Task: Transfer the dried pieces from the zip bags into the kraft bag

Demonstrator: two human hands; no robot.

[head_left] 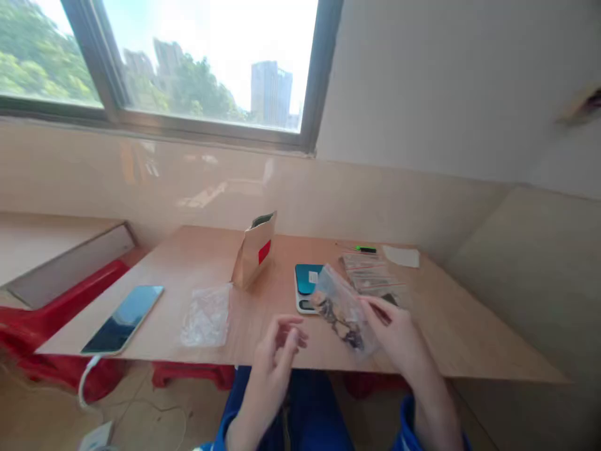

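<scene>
My right hand [394,329] pinches the edge of a clear zip bag [342,313] with brown and dark dried pieces inside. The bag is tilted and covers part of a small kitchen scale [307,283] with a teal plate and a white body. My left hand [278,351] is just in front of the scale and left of the bag, fingers loosely curled and apart, holding nothing. Behind the right hand lie several flat clear zip bags [370,274] with red seal lines.
Left of the scale stands a brown paper pouch [253,254] with a red label. A crumpled clear plastic bag [205,316] and a phone [124,319] on a white cable lie further left. At the back right are a green-and-black pen-like tool [366,249] and a white paper [401,256].
</scene>
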